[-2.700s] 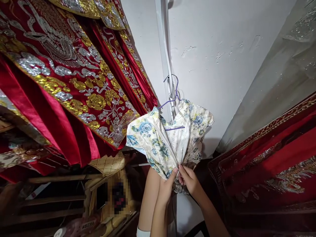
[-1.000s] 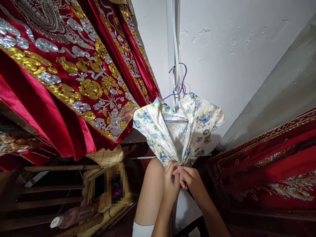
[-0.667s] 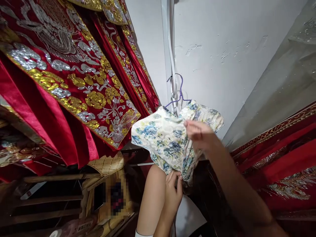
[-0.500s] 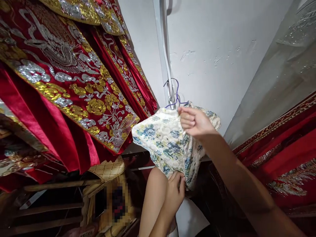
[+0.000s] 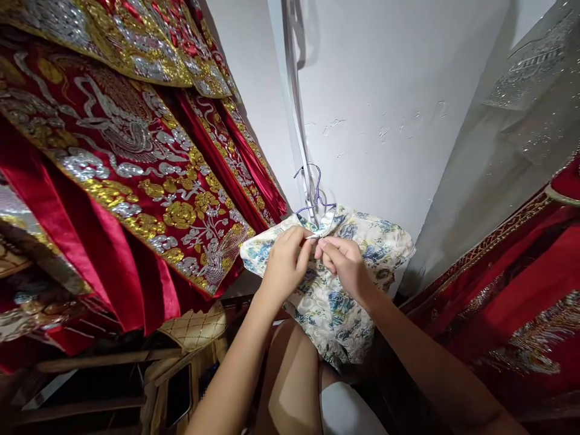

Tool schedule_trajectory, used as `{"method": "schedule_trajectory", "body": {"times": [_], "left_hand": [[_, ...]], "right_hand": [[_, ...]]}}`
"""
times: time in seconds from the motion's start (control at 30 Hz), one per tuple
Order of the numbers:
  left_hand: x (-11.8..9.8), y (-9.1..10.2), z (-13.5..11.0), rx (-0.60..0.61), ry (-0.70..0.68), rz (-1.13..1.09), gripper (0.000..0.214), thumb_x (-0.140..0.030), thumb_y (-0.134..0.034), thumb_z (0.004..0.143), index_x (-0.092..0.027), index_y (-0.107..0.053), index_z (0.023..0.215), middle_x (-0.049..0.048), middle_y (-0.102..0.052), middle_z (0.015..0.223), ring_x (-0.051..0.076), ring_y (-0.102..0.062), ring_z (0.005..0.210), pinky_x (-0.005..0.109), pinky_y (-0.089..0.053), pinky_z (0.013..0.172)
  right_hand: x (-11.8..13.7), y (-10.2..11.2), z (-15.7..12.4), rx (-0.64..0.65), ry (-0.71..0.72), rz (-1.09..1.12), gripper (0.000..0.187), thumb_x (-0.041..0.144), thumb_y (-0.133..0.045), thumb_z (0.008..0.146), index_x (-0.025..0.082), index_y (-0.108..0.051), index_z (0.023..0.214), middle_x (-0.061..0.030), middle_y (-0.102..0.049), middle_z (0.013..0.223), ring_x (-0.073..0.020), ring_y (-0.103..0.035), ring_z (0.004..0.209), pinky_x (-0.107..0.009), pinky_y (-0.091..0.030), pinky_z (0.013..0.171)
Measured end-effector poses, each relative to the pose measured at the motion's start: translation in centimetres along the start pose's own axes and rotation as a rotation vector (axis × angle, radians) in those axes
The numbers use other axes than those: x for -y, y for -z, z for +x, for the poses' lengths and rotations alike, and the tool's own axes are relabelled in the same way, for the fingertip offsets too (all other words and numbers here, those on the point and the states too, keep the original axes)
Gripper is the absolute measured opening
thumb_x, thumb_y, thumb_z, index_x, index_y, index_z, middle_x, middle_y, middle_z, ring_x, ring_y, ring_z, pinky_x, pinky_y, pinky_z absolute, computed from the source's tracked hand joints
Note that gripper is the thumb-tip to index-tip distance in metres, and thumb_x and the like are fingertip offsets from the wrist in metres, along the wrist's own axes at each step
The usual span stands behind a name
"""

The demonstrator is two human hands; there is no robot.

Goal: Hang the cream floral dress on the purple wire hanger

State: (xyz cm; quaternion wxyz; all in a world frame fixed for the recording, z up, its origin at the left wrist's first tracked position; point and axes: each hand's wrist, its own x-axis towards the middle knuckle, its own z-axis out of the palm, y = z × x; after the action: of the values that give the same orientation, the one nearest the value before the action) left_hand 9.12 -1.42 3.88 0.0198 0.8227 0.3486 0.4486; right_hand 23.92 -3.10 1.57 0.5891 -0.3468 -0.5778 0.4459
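Observation:
A white shirt with blue flowers [image 5: 338,302] hangs on a purple hanger [image 5: 318,187], whose hook is caught on a pale vertical pole in front of me. At the neckline my left hand [image 5: 290,257] pinches the edge of the collar between thumb and fingers. My right hand [image 5: 342,260] pinches the other side of the front opening, just below the collar. The fingertips of both hands nearly meet. Whatever small fastening may lie between them is hidden by the fingers.
Red garments with gold and silver embroidery [image 5: 181,211] hang at the left. Red beaded cloth [image 5: 507,314] hangs at the right beside clear plastic sheeting [image 5: 512,133]. A wooden chair [image 5: 149,386] with a phone [image 5: 179,396] on it stands low at the left. The white wall [image 5: 385,72] is behind.
My left hand has risen from the shirt's lower front to the collar. My right hand has come down slightly to meet it. The shirt now faces me more squarely.

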Motion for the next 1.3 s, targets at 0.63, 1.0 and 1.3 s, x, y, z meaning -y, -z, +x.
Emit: {"method": "schedule_trajectory", "body": {"times": [0.63, 1.0, 1.3], "left_hand": [[8.1, -4.8, -14.8, -0.977, 1.15, -1.281, 0.022, -0.012, -0.051, 0.095, -0.015, -0.071, 0.087, 0.0075, -0.075, 0.083, 0.015, -0.073, 0.086, 0.025, -0.058, 0.086], [2.8, -5.4, -18.8, -0.674, 0.845, -1.283, 0.026, -0.045, -0.069, 0.086, -0.021, -0.062, 0.082, 0.0035, -0.069, 0.085, 0.022, -0.07, 0.085, 0.035, -0.057, 0.084], [-8.1, -5.3, -16.2, 0.182, 0.346, -0.889, 0.025, -0.041, -0.058, 0.099, -0.025, -0.077, 0.092, 0.0107, -0.074, 0.088, 0.033, -0.071, 0.113, 0.054, -0.041, 0.116]], "right_hand": [[-9.3, -2.0, -13.0, -0.222, -0.317, 0.37, 0.042, 0.046, -0.06, 0.083, 0.024, -0.047, 0.05, 0.0056, -0.029, 0.044, -0.0097, -0.023, 0.039, -0.029, -0.019, 0.045], [-10.1, 3.6, -14.5, 0.533, -0.673, -0.126, 0.026, 0.036, -0.063, 0.087, 0.02, -0.073, 0.069, -0.0013, -0.059, 0.052, -0.0165, -0.05, 0.051, -0.03, -0.038, 0.056], [-9.8, 3.0, -11.5, 0.136, -0.533, 0.302, 0.086, 0.099, -0.038, 0.073, 0.021, -0.073, 0.081, -0.0103, -0.067, 0.069, -0.0244, -0.063, 0.062, -0.034, -0.048, 0.056]]}}
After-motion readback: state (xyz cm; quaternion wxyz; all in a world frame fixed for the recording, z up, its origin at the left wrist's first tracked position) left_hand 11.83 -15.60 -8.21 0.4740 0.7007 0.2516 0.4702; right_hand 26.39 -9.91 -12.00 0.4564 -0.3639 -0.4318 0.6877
